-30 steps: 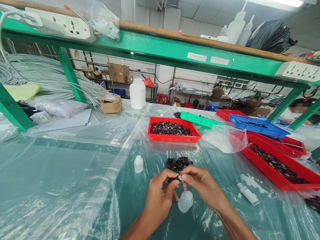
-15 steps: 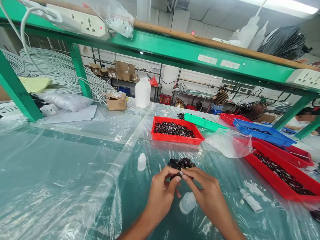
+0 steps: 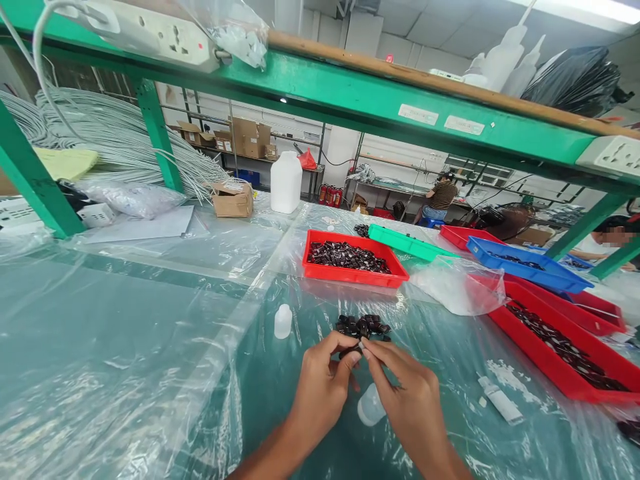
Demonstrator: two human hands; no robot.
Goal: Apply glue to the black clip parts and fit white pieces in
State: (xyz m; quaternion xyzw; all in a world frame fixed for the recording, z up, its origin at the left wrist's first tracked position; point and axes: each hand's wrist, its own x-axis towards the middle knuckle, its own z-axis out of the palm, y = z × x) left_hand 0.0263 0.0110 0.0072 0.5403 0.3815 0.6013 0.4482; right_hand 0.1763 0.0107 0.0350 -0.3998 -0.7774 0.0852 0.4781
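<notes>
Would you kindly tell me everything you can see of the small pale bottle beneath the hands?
The small bottle is cloudy, translucent white plastic with a rounded body; no cap or label shows. It rests on the clear plastic sheet, close to the viewer. The right hand hides its right side; the left hand is just left of it. Both pinch a small black piece above it, seemingly not touching the bottle. Whether it stands or lies is unclear.

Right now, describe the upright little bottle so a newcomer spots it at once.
Start at the leftmost red tray of black parts on the plastic-covered bench. In front lies a pile of black caps; left of it is the small white bottle. It stands upright and alone, whereas the other bottle lies tipped by the right hand.
</notes>
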